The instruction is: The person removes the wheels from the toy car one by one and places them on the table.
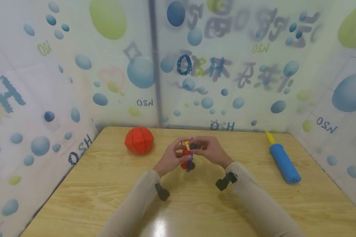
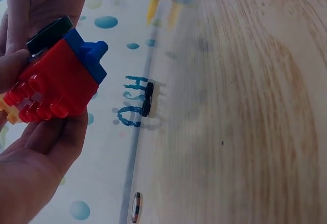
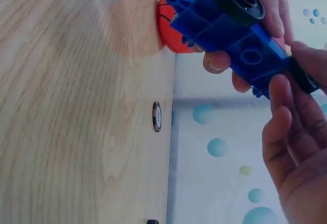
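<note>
A toy car built of plastic blocks point(image 1: 186, 159) is held up between both hands over the table. In the left wrist view its red block point(image 2: 64, 76) carries studs. The right wrist view shows the blue wheeled base point(image 3: 250, 55) from below, with a black wheel point(image 3: 238, 2) near one end. My left hand point(image 1: 171, 157) grips the car's body from the left. From the other side my right hand point(image 1: 209, 149) pinches the wheel at the car's far end, thumb and fingertips on it. A small yellow piece point(image 1: 186, 144) shows at that end, partly hidden by fingers.
On the wooden table point(image 1: 106, 184), a red ball point(image 1: 139, 141) sits at the back left. A blue hand pump point(image 1: 285, 164) with a yellow nozzle lies at the right. Patterned walls enclose the back and sides. A small round disc point(image 3: 157, 116) appears near the table's edge.
</note>
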`<state>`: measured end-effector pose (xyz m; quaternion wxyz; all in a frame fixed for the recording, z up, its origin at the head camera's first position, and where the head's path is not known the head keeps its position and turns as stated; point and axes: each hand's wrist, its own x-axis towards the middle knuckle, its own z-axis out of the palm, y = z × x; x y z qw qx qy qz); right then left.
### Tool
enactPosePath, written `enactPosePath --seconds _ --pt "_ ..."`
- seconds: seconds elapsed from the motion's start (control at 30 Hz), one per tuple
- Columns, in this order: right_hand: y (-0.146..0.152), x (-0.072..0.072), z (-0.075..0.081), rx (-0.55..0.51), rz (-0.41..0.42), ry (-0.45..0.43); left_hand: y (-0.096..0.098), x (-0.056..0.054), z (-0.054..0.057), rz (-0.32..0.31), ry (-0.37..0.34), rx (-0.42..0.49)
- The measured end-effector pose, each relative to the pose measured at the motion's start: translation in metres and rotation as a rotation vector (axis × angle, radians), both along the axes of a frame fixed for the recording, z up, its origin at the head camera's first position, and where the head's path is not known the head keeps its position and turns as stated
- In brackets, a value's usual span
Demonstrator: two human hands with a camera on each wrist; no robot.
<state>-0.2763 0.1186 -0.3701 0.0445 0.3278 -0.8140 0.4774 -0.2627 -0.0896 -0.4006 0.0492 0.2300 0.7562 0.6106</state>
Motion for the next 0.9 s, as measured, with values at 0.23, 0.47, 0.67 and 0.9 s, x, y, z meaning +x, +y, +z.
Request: enactPosePath --seconds 0.23,0.47,0.67,0.9 --pt "-0.0015 -0.0004 0.0006 -0.010 0.021 0.024 0.0019 0.0007 -0.0019 0.040 0.001 -0.047" --pt "-0.0040 -0.0032 0.0014 0.003 0.026 0.021 0.0054 0.0013 -0.0014 0.086 0.031 -0.102" --pt "-0.0056 -0.0042 0.0026 0.040 0.028 -0.001 0.0066 0.0018 -0.0019 0.103 0.032 -0.145" --pt "-0.0057 -0.0021 0.0013 0.040 0.036 0.029 0.0072 0.0036 -0.0004 0.093 0.026 -0.171"
